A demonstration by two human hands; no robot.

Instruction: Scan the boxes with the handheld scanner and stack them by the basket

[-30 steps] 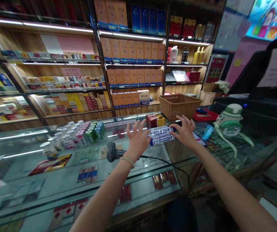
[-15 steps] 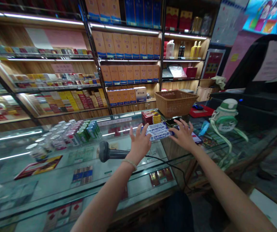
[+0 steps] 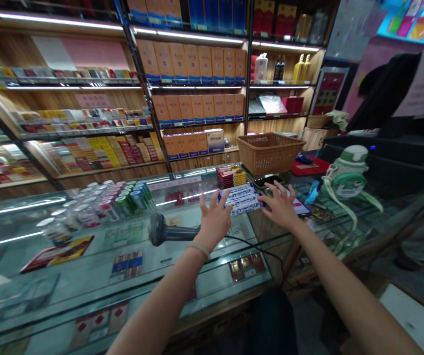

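Observation:
A row of several blue-and-white stick-shaped packs (image 3: 242, 199) lies side by side on the glass counter. At its left end is my left hand (image 3: 215, 221), fingers spread, with fingertips touching the packs. My right hand (image 3: 280, 206) is open at the opposite end, its thumb and fingertips against or very near the pack ends. Neither hand is wrapped round anything. Just behind the row stands a stack of red and yellow packs (image 3: 230, 176). A dark handheld scanner (image 3: 171, 230) lies left of my left wrist, partly hidden by it, with its cable running right.
A wicker basket (image 3: 269, 155) stands behind the hands. Bottles and small tubs (image 3: 82, 212) fill the counter's left. To the right are a phone (image 3: 300, 207) and a green-and-white strapped water bottle (image 3: 348, 172). Shelves of boxed goods (image 3: 197, 64) line the back wall.
The view has shifted slightly. Both hands stay at the two ends of the stick packs, with almost no visible movement.

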